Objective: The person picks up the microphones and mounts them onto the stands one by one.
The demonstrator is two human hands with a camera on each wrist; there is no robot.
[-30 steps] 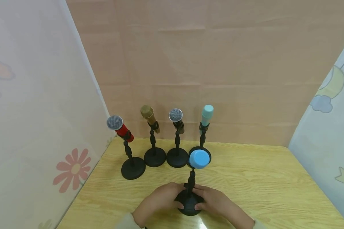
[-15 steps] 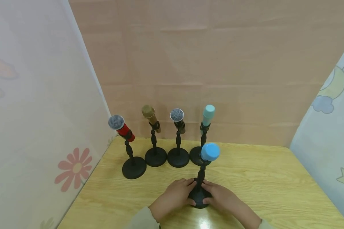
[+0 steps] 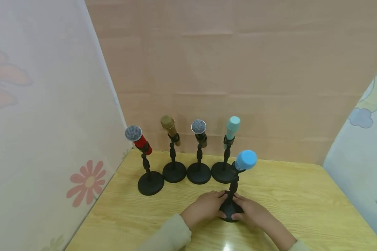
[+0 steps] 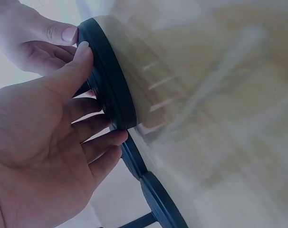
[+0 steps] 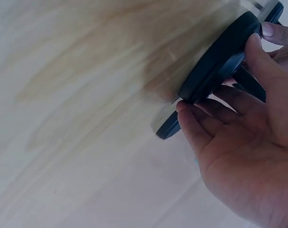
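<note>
A blue-headed microphone sits tilted in the clip of a black desktop stand in the head view. Both hands grip that stand's round base, one on each side of the upright post. My left hand has its thumb on the near edge and fingers around the far left side. From the other side, my right hand holds it the same way. Thumb and fingertips at the rim of the black base show in the left wrist view. The right wrist view shows the right hand likewise pinching the rim.
Behind stands a row of microphones on black stands: red, gold, black with a silver head and pale teal. The teal one's base is just beyond the held stand. A wood-grain table meets a brown backdrop.
Both hands have moved the blue microphone's stand to the right and farther from the body, keeping hold of its base. The head view has turned slightly left. The back row stands as before.
</note>
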